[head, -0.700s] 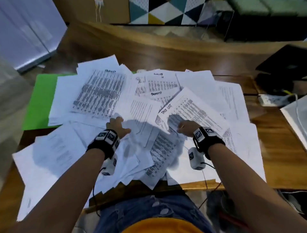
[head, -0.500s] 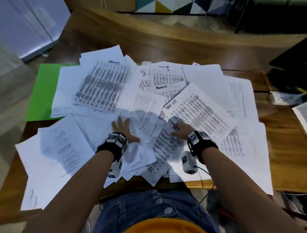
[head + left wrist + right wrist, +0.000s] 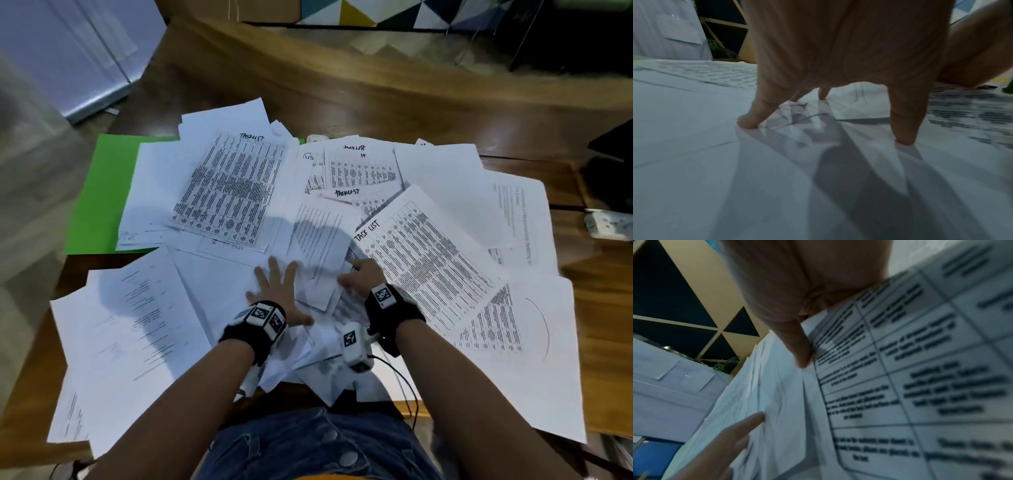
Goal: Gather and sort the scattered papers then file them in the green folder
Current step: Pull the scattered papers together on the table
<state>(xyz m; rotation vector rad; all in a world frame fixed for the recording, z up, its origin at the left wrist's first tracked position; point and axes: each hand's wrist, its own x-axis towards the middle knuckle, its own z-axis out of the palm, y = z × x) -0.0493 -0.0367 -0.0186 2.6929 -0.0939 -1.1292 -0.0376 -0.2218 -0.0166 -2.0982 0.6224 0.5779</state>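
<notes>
Many white printed papers (image 3: 226, 192) lie scattered over the wooden table (image 3: 342, 113), some headed "TASK LIST" (image 3: 428, 267). The green folder (image 3: 99, 192) lies flat at the far left, mostly covered by sheets. My left hand (image 3: 277, 291) presses flat on the pile near the front edge with fingers spread; its fingertips (image 3: 748, 121) touch the paper. Just right of it, my right hand (image 3: 359, 277) pinches the edge of a few sheets (image 3: 766, 394), its thumb (image 3: 799, 350) on a sheet printed with a table. How its other fingers lie under the sheets is hidden.
A white power strip (image 3: 609, 224) and a dark object (image 3: 613, 164) sit at the table's right side. A pale cabinet (image 3: 68, 51) stands at the far left. Papers overhang the table's near edge by my lap. Bare wood shows beyond the pile.
My left hand has gone from curled to flat with spread fingers on the pile. The right hand has shifted slightly left onto the sheet edges, closer to the left hand.
</notes>
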